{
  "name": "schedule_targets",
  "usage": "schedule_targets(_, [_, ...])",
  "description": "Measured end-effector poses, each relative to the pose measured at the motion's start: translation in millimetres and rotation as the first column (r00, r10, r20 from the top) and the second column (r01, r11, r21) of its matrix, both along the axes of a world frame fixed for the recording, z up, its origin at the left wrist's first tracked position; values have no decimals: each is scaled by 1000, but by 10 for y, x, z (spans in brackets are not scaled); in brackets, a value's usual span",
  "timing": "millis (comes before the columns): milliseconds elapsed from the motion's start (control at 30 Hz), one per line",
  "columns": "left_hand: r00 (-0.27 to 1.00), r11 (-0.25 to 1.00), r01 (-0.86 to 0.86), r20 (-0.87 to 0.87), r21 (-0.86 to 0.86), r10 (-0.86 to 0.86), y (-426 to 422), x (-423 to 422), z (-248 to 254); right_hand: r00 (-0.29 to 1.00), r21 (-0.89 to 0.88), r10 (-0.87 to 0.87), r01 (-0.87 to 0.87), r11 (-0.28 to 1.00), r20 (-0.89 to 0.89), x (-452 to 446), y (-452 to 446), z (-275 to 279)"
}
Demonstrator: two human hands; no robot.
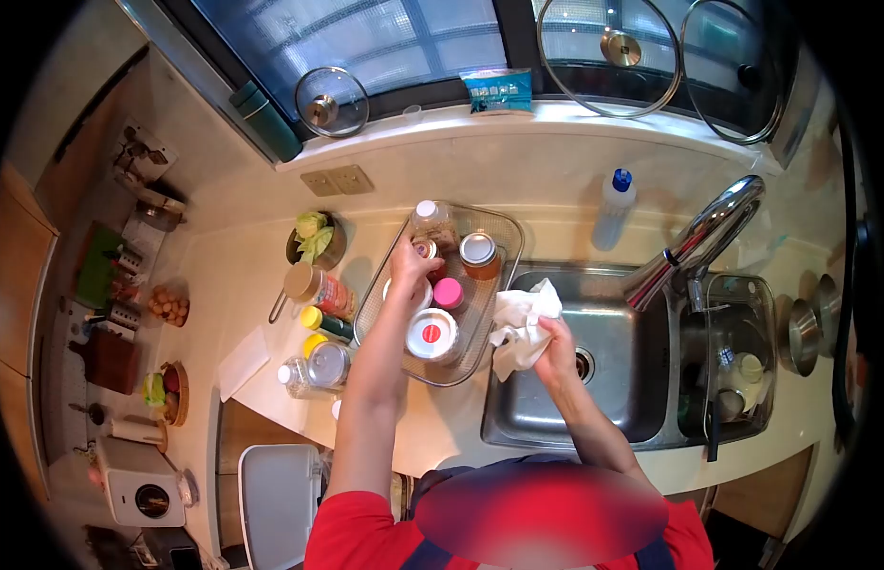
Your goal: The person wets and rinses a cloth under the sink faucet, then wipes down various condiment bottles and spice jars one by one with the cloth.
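Note:
My left hand (410, 270) reaches into a wire mesh basket (481, 353) on the counter, its fingers closed around a small dark jar (426, 248) with a metallic lid. Around it stand a clear bottle with a white cap (433, 224), an amber jar with a silver lid (480, 256), a pink-lidded jar (449, 294) and a white-lidded tub with a red spot (432, 333). Over the left edge of the sink, my right hand (556, 354) grips a crumpled white cloth (525, 321); whether it is fabric or paper I cannot tell.
Several jars, among them a tan-lidded jar (320, 291), stand left of the basket. The steel sink (622, 380) with its tall faucet (700, 242) lies to the right. A blue-capped bottle (614, 209) stands by the wall. Glass lids (332, 103) lean against the window.

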State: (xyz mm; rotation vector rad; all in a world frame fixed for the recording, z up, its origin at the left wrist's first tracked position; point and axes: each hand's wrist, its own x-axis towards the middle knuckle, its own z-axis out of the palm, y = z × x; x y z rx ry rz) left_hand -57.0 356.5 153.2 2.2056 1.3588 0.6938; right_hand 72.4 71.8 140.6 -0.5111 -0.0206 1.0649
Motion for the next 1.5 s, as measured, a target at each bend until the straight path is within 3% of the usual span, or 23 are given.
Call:
schedule_targets(67, [998,997,-35,45,65,33,47,-54,-52,1000,-14,-12,12,1000,23,33,-68,7])
schedule_targets(100, [977,995,-66,196,-77,80,149,-160,-124,999,11,-25,25,1000,-32,104,-113,15])
schedule_targets(200, [917,995,-20,396,-97,57,127,-307,-17,994,53,-5,11,999,-109,226,-197,-49])
schedule_targets(267, [742,979,142,671,-149,-5,3,-377,268,995,94,49,-40,995,-91,232,-201,47])
schedule_targets(433, [679,875,437,715,-208,-169,-587,-378,1085,997,326,66,-52,944,-34,103,-138,474])
schedule_targets(500, [581,739,633,772,-231,-257,-961,-278,1227,980,164,-24,-9,986,196,65,-5,182])
schedule_targets(533, [594,716,655,750,-241,-291,-1139,-220,1239,893,178,53,-147,973,447,79,69,99])
schedule_targets(600, [558,669,695,786,-264,-268,-1518,-35,1181,504,46,-228,348,936,833,-247,232,14])
schedule_targets(633, [535,718,665,802,-205,-267,-1676,36,1193,757,158,-362,331,930,544,-433,80,565])
schedule_targets(733, [539,738,634,816,-232,-207,-2004,77,1151,810,145,-409,385,912,420,-461,-29,636])
schedule_targets(800, [337,713,682,935,-164,-108,-2285,122,992,856,119,-444,427,896,266,-484,-107,674])
schedule_targets(833, [336,710,685,936,-162,-110,-2392,117,889,854,121,-447,430,895,266,-478,-126,651])
schedule_targets(900, [545,843,536,783,-50,-301,-2558,138,819,876,133,-457,441,888,151,-465,-130,631])
schedule_targets(933, [413,818,556,903,-148,-117,-2660,174,865,860,119,-463,448,886,213,-501,-167,638])
schedule_targets(1100, [191,646,737,978,-199,84,-2606,83,791,770,172,-421,388,905,479,-544,-357,811])
schedule_targets(1167, [188,560,804,979,-200,80,-2545,-12,789,445,59,-167,246,967,880,-454,-466,986])
schedule_targets(1200, [160,561,814,987,-152,35,-2531,-15,792,347,42,-105,185,982,932,-373,-490,999])
schedule_targets(1233, [159,560,814,987,-151,35,-2535,-29,793,346,42,-105,186,982,932,-322,-490,1020])
schedule_targets(1300, [258,508,835,966,-212,-20,-2590,-70,880,-123,173,-141,302,938,982,-238,-481,1060])
schedule_targets(1333, [254,511,833,967,-210,-16,-2609,-71,876,-126,171,-139,297,939,982,-191,-483,1071])
schedule_targets(1400, [209,474,857,977,-202,39,-2631,-47,884,-377,150,-57,220,964,924,-76,-474,1121])
schedule_targets(1433, [205,475,857,978,-199,40,-2620,-52,897,-381,150,-57,218,964,923,-2,-490,1172])
schedule_targets(1500, [315,382,889,942,-252,-112,-2602,-96,918,198,-269,315,-227,936,928,113,-550,1341])
